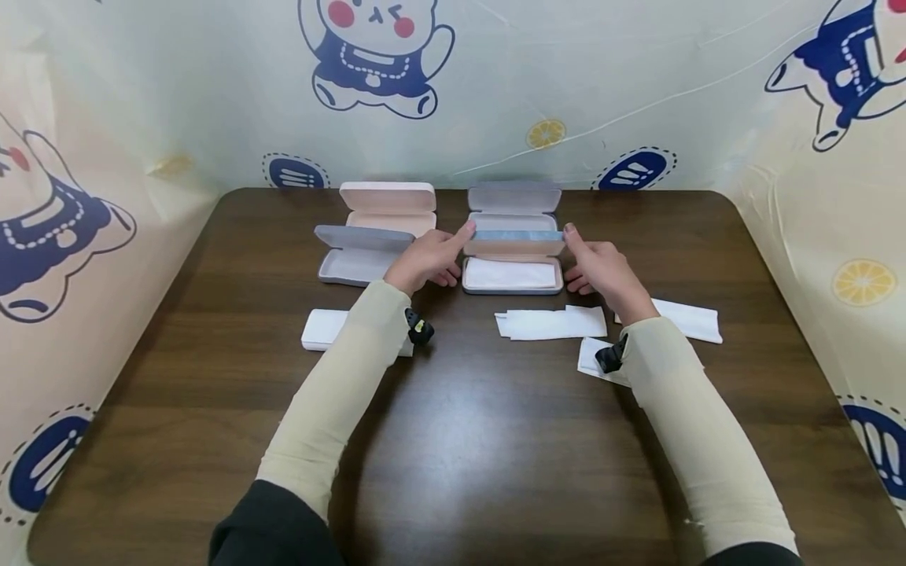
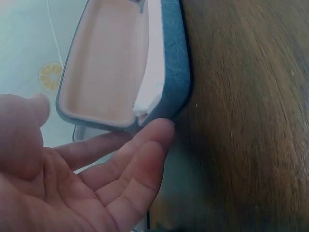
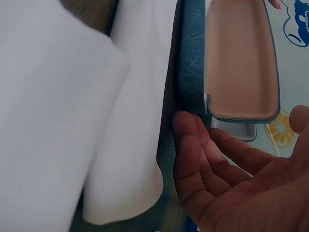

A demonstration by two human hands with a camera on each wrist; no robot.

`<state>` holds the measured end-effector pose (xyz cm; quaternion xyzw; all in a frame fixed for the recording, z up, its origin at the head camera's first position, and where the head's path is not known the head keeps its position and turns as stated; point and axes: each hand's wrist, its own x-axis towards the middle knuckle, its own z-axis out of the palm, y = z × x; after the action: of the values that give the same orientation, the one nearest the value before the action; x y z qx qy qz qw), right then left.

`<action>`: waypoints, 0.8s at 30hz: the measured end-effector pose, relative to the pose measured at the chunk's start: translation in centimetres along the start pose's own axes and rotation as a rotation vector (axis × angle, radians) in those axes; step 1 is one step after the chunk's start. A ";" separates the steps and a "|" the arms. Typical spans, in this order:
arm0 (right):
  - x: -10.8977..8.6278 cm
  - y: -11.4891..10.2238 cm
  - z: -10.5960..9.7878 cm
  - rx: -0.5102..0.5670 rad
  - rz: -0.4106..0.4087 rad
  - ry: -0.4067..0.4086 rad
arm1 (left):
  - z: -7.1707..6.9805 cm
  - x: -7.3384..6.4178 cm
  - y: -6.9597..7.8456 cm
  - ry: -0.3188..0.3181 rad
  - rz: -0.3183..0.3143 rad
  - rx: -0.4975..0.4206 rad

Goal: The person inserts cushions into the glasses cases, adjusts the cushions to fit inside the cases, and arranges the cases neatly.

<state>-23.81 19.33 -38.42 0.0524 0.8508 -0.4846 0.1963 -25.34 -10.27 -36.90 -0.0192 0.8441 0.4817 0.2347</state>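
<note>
A blue glasses case [image 1: 513, 292] with a pink lining stands between the hands, its lid [image 1: 515, 248] raised on the hinge. White folded cloth [image 1: 510, 273] lies in the base. My left hand [image 1: 428, 259] is at the case's left end, with loosely bent fingertips [image 2: 159, 129] against or very near the corner and the thumb apart. At the opposite end is my right hand [image 1: 602, 271], its fingers [image 3: 186, 125] also by the corner and its thumb free. Neither hand is curled round the case. The far faces of the case are hidden.
Behind are two more open cases, one grey [image 1: 514, 193] and one pink [image 1: 388, 195]. Another grey case [image 1: 364, 266] lies open at left. White folded pieces [image 1: 552, 324] lie in front and at right [image 1: 690, 321]; a white stack [image 1: 322, 330] is partly behind the left forearm.
</note>
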 end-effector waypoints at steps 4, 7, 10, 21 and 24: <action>0.4 -0.4 0.5 -0.046 0.020 0.002 | 0.2 0.2 0.0 0.006 0.003 0.005; 0.6 -0.5 0.7 -0.058 0.028 0.013 | 0.1 0.2 -0.1 -0.004 0.010 -0.015; 0.7 -0.5 0.8 -0.044 0.031 0.013 | 0.0 0.2 -0.2 -0.015 0.020 -0.046; 0.7 -0.2 0.3 0.034 -0.006 -0.041 | -0.2 0.3 -0.3 -0.031 0.037 -0.153; 0.8 0.0 0.3 0.066 -0.023 -0.054 | -0.2 0.4 -0.4 -0.041 0.034 -0.149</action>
<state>-24.43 19.03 -38.82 0.0362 0.8294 -0.5156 0.2117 -25.63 -10.60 -37.28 -0.0123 0.8013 0.5473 0.2414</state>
